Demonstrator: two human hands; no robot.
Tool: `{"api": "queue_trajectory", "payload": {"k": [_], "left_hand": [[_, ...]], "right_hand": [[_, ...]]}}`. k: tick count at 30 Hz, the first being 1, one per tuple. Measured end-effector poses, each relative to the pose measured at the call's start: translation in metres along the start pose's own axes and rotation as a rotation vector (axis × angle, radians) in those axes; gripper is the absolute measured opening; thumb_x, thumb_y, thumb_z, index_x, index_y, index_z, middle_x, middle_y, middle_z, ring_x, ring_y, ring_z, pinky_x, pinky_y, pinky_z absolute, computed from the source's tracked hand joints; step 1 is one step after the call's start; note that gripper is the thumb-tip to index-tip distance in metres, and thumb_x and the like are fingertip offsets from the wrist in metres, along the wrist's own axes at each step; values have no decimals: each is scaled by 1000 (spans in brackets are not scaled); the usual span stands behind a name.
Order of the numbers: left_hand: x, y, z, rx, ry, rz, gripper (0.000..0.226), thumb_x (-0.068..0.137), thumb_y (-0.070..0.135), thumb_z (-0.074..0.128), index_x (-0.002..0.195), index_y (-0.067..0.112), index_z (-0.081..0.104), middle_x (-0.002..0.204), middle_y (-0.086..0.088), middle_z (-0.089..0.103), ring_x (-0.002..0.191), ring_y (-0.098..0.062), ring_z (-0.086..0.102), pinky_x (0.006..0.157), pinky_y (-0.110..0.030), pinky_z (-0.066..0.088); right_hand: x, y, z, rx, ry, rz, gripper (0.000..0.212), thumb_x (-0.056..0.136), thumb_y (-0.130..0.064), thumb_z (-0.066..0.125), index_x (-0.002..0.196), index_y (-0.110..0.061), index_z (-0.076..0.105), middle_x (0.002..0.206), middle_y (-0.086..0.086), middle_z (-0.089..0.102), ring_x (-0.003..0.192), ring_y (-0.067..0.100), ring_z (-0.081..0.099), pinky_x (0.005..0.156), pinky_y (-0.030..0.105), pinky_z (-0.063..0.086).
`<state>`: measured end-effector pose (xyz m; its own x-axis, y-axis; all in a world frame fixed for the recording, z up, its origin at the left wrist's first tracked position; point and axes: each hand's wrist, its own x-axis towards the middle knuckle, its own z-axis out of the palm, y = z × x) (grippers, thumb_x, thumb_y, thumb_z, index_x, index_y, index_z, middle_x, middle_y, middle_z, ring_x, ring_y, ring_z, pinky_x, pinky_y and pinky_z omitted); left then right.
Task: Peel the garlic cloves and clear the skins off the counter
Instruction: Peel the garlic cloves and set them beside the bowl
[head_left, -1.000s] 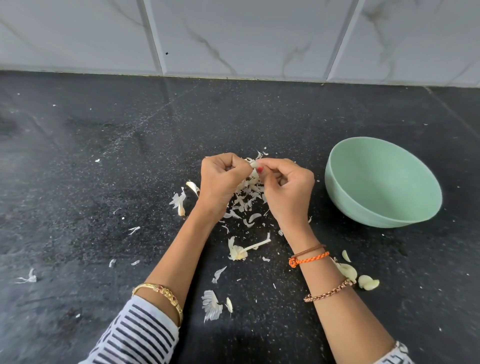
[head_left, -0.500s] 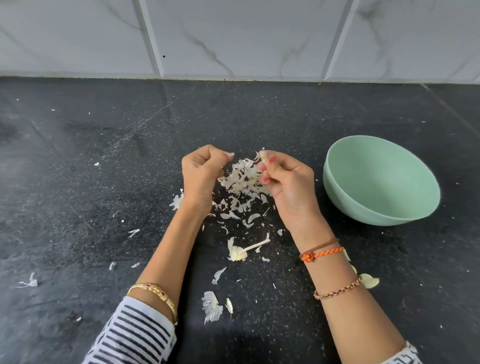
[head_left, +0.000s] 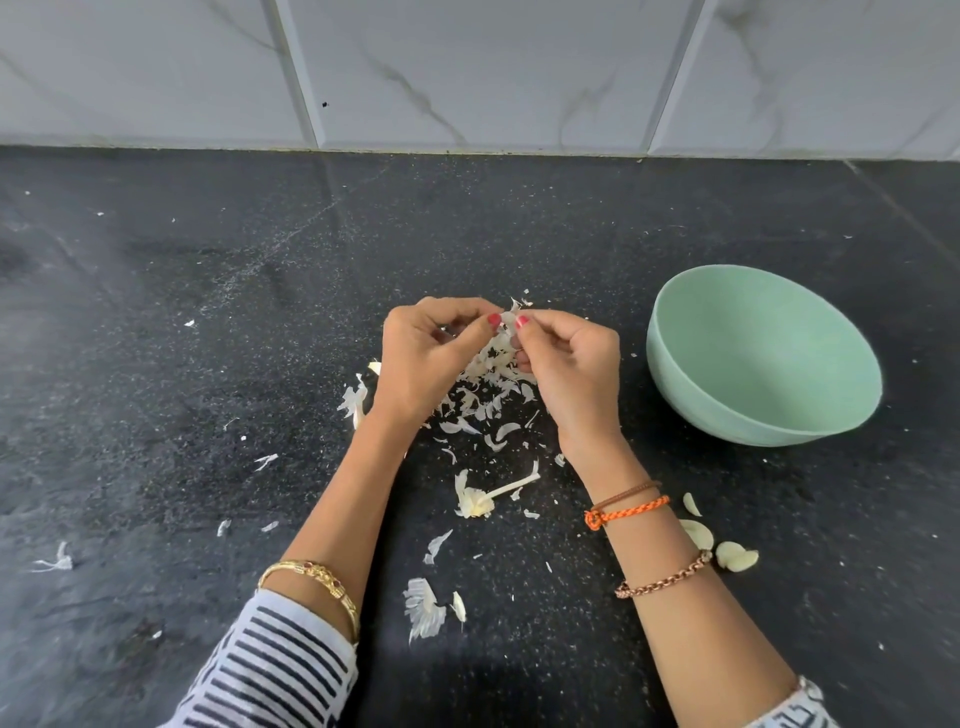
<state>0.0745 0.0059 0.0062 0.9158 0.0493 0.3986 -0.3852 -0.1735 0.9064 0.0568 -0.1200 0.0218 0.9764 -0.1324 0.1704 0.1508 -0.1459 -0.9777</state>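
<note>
Your left hand (head_left: 423, 358) and right hand (head_left: 569, 369) meet thumb to thumb above the middle of the black speckled stone counter (head_left: 208, 364). Both have their fingers curled, and together they pinch a small pale garlic clove (head_left: 509, 322) between the red-nailed thumbs and fingertips; how much skin it carries is too small to tell. Directly under your hands lies a heap of white papery garlic skins (head_left: 488, 400), with more flakes scattered toward the near edge, among them a dry garlic stem with its root base (head_left: 485, 499). A pale green round plastic bowl (head_left: 763, 358) sits on the counter to the right of your right hand, near it but apart. A few peeled cream garlic cloves (head_left: 735, 556) lie on the surface just beside your right forearm, nearer the front edge than the bowl. White marble-look wall tiles (head_left: 467, 73) run along the counter's far edge.
</note>
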Motion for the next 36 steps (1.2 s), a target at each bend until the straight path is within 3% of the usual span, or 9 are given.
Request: {"api": "queue_trajectory", "payload": {"k": [7, 12, 14, 18, 20, 22, 25, 29, 36], "left_hand": [[-3, 2, 7, 226, 32, 80, 20, 81, 17, 59, 79, 35, 70, 67, 34, 57, 62, 2, 50, 60, -9, 36], [-2, -7, 8, 477, 129, 359, 19, 82, 16, 55, 78, 8, 72, 62, 5, 62, 65, -4, 44, 61, -19, 39], [-2, -10, 9, 533, 163, 416, 19, 82, 14, 55, 79, 6, 72, 63, 1, 65, 67, -7, 47, 61, -19, 40], [-4, -2, 11, 245, 113, 130, 14, 82, 16, 63, 93, 19, 71, 76, 15, 64, 68, -13, 59, 64, -22, 47], [-3, 1, 10, 119, 47, 24, 16, 83, 13, 64, 96, 21, 68, 83, 7, 69, 75, -22, 65, 69, -33, 53], [-2, 3, 7, 52, 5, -18, 16, 85, 6, 64, 95, 17, 69, 84, 1, 71, 77, -19, 67, 74, -36, 54], [-1, 5, 4, -23, -23, -74, 17, 86, 3, 62, 86, 18, 69, 74, 7, 70, 70, -7, 63, 69, -23, 53], [-2, 9, 7, -127, -16, -176, 19, 87, -1, 59, 79, 14, 68, 58, 12, 64, 50, 3, 51, 52, -7, 38], [-2, 11, 9, -212, 45, -259, 19, 78, 2, 60, 66, 15, 67, 52, 9, 60, 46, 1, 43, 44, -12, 34]], "right_hand": [[3, 8, 2, -50, 67, -17, 15, 87, -3, 59, 89, -8, 73, 69, -6, 67, 62, 4, 61, 62, 24, 55], [1, 7, 3, 15, 66, 14, 14, 86, -2, 61, 83, -10, 72, 65, -3, 66, 58, 1, 60, 57, 18, 51], [0, 5, 4, 56, 73, 14, 14, 87, -2, 60, 84, -8, 72, 64, -3, 65, 57, 0, 60, 54, 14, 48], [1, 5, 2, 111, 89, 23, 16, 88, -1, 59, 90, -12, 70, 67, -3, 65, 58, -1, 59, 56, 13, 48], [3, 7, 1, 103, 94, 8, 17, 88, -1, 59, 89, -14, 70, 67, -6, 65, 60, -2, 59, 59, 14, 48], [4, 7, 1, 85, 93, -36, 17, 87, 0, 60, 90, -13, 70, 68, -7, 65, 60, -4, 59, 59, 12, 47], [4, 9, 1, -28, 105, -177, 13, 86, 0, 61, 93, -4, 72, 71, -8, 65, 60, -5, 59, 58, 9, 44], [5, 15, 2, -131, 140, -317, 12, 85, -1, 63, 92, -3, 72, 80, 0, 70, 68, 1, 62, 61, 10, 45], [4, 19, 5, -211, 147, -451, 14, 83, 0, 62, 90, -4, 73, 81, -9, 65, 71, -10, 58, 64, 6, 44]]}}
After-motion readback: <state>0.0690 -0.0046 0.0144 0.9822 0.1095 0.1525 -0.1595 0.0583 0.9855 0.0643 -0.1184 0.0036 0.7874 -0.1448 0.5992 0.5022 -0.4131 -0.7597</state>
